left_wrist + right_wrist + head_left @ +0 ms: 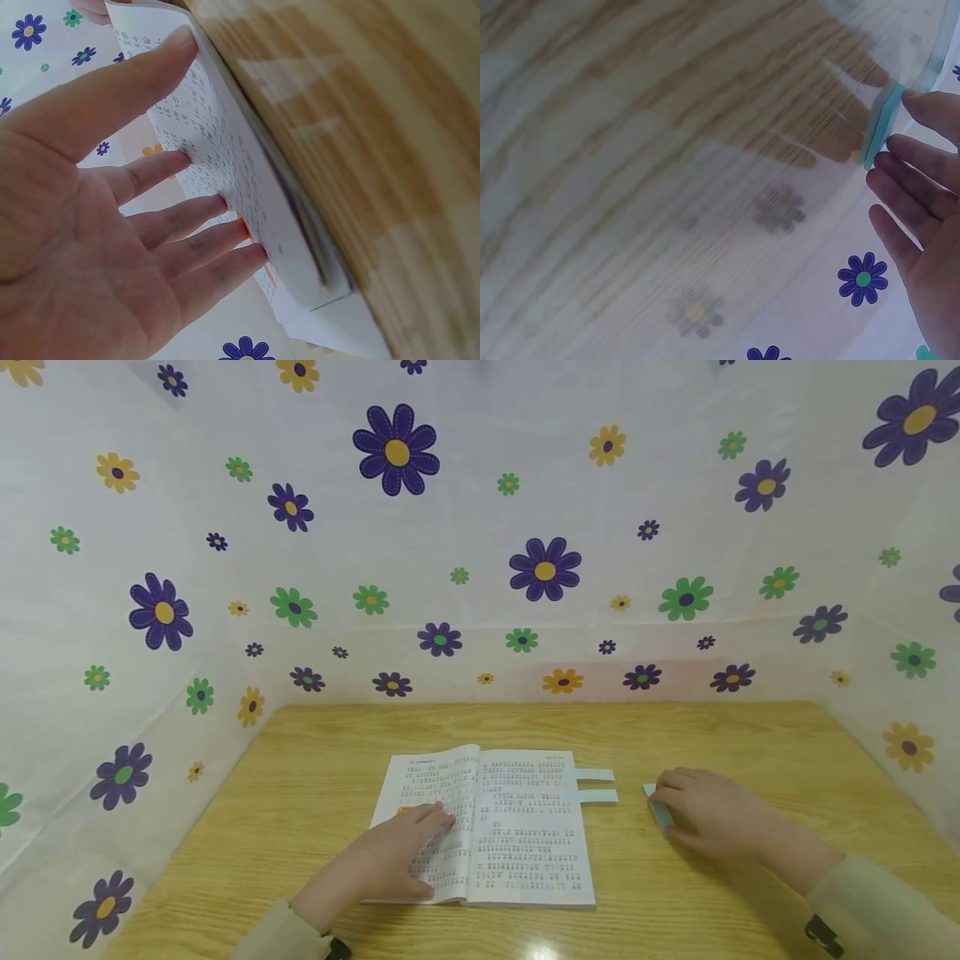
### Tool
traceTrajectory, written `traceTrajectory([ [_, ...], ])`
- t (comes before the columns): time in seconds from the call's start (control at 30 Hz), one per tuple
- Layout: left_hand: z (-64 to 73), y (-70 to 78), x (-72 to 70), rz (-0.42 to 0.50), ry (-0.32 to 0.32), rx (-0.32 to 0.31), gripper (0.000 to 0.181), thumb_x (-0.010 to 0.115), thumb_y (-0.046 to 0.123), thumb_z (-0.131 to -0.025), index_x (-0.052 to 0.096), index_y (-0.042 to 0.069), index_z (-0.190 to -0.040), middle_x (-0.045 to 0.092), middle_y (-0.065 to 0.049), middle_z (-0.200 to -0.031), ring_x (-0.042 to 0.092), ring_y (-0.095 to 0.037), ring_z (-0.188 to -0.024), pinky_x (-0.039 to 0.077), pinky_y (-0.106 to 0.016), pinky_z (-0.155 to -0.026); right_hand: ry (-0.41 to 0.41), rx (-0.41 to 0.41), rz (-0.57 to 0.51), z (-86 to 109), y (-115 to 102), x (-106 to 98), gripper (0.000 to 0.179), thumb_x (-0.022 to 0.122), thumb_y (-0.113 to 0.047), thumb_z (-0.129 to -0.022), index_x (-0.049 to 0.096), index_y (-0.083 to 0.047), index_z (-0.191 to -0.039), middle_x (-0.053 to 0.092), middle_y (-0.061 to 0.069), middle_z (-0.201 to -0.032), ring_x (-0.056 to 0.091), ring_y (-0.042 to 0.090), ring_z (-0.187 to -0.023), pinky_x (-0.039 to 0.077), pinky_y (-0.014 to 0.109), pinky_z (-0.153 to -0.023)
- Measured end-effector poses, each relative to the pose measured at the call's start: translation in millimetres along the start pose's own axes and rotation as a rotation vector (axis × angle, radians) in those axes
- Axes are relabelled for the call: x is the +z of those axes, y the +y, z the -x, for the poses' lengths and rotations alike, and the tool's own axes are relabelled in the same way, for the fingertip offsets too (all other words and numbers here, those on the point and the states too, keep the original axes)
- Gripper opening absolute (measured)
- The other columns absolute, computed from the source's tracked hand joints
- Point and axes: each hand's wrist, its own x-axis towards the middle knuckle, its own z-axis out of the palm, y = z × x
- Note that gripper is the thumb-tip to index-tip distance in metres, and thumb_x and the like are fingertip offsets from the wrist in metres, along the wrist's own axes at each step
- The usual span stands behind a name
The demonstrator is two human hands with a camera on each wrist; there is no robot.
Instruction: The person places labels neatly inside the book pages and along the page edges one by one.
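While I watch through the head camera, an open book (491, 822) lies flat near the front middle of the wooden table (750, 735), its printed pages facing up. My left hand (390, 860) lies on the book's left page with straight fingers spread and pressing it down; the left wrist view confirms this, with the fingertips (225, 202) touching the print and the thumb along the page edge. Two pale blue sticky strips (592, 785) jut out from the right page's outer edge, one just above the other.

To the right of the book, well apart from it, my right hand (708, 814) rests palm down on the table over a small pad of blue sticky notes (658, 810). The pad peeks out at the left edge of that hand, under the fingers. In the right wrist view the fingers (911, 180) are straight and only loosely parted, their tips touching the pad's blue edge (877, 124); I cannot tell whether the thumb pinches it. A flower-patterned white sheet (480, 527) walls the table on three sides.
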Motion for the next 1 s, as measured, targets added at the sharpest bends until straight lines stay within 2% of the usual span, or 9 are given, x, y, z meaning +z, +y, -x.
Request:
traceTrajectory([
  [0.43, 0.2, 0.3, -0.7, 0.001, 0.007, 0.002, 0.089, 0.097, 0.024, -0.077, 0.053, 0.006, -0.152, 0.049, -0.021, -0.162, 0.051, -0.042, -0.148, 0.049, -0.058, -0.119, -0.012, 0.033, -0.053, -1.3, -0.5, 0.7, 0.036, 0.086, -0.022, -0.088, 0.076, -0.006, -0.118, 0.072, 0.01, -0.117, 0.071, 0.03, -0.107, 0.063, 0.051, -0.097],
  [1.0, -0.3, 0.7, -1.9, 0.011, -0.002, -0.005, 0.091, 0.097, 0.025, -0.077, 0.052, 0.007, -0.154, 0.048, -0.02, -0.163, 0.049, -0.042, -0.149, 0.048, -0.059, -0.12, -0.005, 0.044, -0.063, -2.0, 0.8, 2.5, 0.033, 0.086, -0.021, -0.087, 0.077, -0.007, -0.116, 0.072, 0.008, -0.116, 0.071, 0.029, -0.106, 0.063, 0.051, -0.097],
])
